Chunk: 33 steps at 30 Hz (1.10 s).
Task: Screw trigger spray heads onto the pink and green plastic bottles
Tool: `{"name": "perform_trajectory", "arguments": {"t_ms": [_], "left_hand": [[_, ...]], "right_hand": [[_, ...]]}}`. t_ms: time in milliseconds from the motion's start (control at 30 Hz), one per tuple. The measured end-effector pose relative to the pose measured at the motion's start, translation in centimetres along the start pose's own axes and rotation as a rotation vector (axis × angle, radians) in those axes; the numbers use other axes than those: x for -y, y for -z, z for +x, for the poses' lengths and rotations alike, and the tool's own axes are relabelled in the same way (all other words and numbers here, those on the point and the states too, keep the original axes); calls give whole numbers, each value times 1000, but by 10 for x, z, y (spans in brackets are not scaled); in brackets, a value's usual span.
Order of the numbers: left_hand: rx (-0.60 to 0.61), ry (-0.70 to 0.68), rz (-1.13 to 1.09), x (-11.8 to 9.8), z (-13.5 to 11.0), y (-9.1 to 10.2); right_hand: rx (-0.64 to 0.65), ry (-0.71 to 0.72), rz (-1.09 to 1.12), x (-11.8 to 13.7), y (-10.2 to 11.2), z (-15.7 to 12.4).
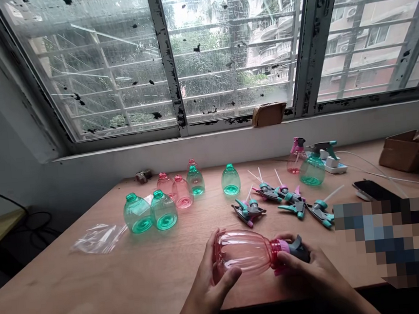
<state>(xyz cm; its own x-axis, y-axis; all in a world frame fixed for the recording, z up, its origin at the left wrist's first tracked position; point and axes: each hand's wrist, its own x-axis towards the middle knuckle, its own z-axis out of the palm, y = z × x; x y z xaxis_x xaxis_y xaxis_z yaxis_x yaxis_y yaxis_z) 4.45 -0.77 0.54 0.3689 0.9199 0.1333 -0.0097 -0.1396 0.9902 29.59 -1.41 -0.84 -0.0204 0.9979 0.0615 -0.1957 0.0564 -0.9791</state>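
Observation:
A clear pink spray bottle [244,251] lies sideways in the air between my hands, just over the table's front part. My left hand [216,273] is wrapped round its base end. At its neck, my right hand [306,261] grips the pink and grey spray head [294,249]; some of those fingers are hidden behind it. Beyond the bottle lie several loose spray heads, among them a teal and grey one [249,211] and another [320,212] with its white tube pointing up right. Open green bottles [164,212] and pink bottles [182,193] stand at the back left.
On the wooden table [97,294], a clear plastic bag [99,238] lies at left. Two bottles with spray heads, one green [312,171], stand back right beside a white power strip [335,166]. Further right are a phone [377,191], a cardboard box [402,152] and a blurred-out patch.

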Motion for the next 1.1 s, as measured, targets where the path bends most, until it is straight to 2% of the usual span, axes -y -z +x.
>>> {"name": "perform_trajectory", "arguments": {"t_ms": [533,733,1100], "left_hand": [[-22,34,9,-8,-2,-2],[-25,15,0,-5,-1,-2],[-4,2,-3,-7,1,-2]], "right_hand": [[0,16,-32,4,2,-1],[4,37,-71,2,4,-1],[9,39,2,3,3,0]]}}
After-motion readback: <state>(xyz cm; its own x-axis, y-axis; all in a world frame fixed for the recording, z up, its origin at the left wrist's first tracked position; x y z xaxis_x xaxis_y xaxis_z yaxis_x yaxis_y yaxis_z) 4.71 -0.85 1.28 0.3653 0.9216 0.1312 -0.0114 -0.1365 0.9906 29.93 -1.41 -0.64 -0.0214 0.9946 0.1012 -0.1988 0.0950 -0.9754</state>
